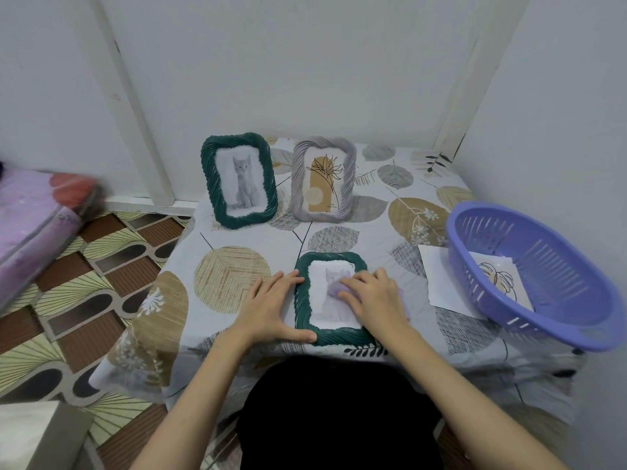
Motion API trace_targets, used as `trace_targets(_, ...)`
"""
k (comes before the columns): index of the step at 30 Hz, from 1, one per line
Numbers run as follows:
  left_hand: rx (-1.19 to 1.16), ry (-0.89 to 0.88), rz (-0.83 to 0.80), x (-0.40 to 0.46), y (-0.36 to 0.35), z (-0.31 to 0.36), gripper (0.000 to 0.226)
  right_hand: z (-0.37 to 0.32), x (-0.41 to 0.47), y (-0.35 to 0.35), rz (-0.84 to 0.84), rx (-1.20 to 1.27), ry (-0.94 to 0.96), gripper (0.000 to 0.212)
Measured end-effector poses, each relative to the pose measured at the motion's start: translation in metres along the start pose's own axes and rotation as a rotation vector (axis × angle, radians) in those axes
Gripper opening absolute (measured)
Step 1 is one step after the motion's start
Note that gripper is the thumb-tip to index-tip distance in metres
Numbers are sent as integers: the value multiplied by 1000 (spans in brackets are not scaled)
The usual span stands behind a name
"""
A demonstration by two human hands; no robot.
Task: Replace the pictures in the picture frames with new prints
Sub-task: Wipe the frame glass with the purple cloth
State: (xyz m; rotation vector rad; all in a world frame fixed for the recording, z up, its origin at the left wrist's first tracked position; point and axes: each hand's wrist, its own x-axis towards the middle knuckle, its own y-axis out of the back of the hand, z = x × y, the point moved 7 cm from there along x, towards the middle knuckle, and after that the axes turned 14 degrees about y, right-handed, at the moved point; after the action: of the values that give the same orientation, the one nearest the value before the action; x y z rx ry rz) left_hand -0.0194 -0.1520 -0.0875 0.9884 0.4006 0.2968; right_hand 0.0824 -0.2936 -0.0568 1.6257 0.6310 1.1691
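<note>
Looking down, we see two bare arms reaching over a table [237,239] with a leafy cloth on it. Close to us a green frame [330,334] lies flat near the table's front edge, with a cat picture [325,310] showing in it. Our left hand [268,307] is spread out flat, its fingers and thumb resting along the frame's left side to keep it from sliding. Our right hand [373,296] lies on top of the picture, fingers loosely bent over a soft purple cloth [334,289]. It seems we are wiping the front, though we cannot tell how tightly the cloth is held.

We think the frame is light and stiff, with a bumpy twisted edge that is easy to hold. The clear front may be slippery and could break, so we should hold the frame by its two long sides, not press hard in the middle.

To the right sits a purple basket [492,276], tipped a little, with a leaf drawing on paper [502,276] inside. One more white sheet [437,276] pokes out beneath it. Paper is thin and bends, so we should lift it by the edges.

Farther back, two frames stand up just beside each other: another green one [208,184] with a cat, and a grey one [298,184] with a plant drawing.
</note>
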Motion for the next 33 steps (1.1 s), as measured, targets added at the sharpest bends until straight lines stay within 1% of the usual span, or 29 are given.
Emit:
trace_targets(2,0,-1,3,-1,0,1,133,-5,3,-2,15,-22,6,28)
trace_targets(5,-1,-3,7,0,-1,0,131,-10,-19,1,3,-89,139,42)
trace_targets(6,-1,-4,8,1,-1,0,131,-8,-25,3,21,-104,160,43)
trace_targets(8,0,-5,6,2,-1,-1,131,4,-19,2,15,-97,116,37)
trace_targets(10,3,-7,1,2,-1,-1,131,12,2,-3,-8,-106,20,29)
trace_targets(13,2,-4,-2,1,-1,0,131,9,25,-19,-129,-37,-86,32)
trace_targets(14,4,-4,-3,1,-1,0,130,7,24,-22,-128,-25,-88,33)
trace_targets(15,7,-5,-3,1,-1,-1,130,4,21,-22,-134,-36,-75,33)
trace_targets(18,9,-7,-6,3,-1,-2,130,4,9,-18,-107,-192,-66,36)
trace_targets(20,-3,-5,-17,3,-1,-2,129,7,14,-22,-144,-178,-132,40)
trace_targets(21,-5,-5,-22,4,-1,-2,130,7,19,-27,-184,-129,-195,42)
trace_targets(23,-5,-4,-20,3,-1,-1,130,3,26,-34,-180,-65,-293,41)
trace_targets(24,-8,-4,-17,3,-1,-1,130,-1,27,-35,-173,-48,-298,40)
trace_targets(26,-13,-5,-16,3,-1,-1,130,-3,23,-32,-160,-52,-243,39)
trace_targets(28,-14,-8,-21,3,-1,-1,129,-2,14,-25,-122,-185,-165,41)
trace_targets(30,-14,-9,-23,3,0,-1,129,2,10,-22,-87,-252,-179,36)
trace_targets(33,-18,-7,-23,3,-1,-1,128,0,23,-31,-177,-98,-266,38)
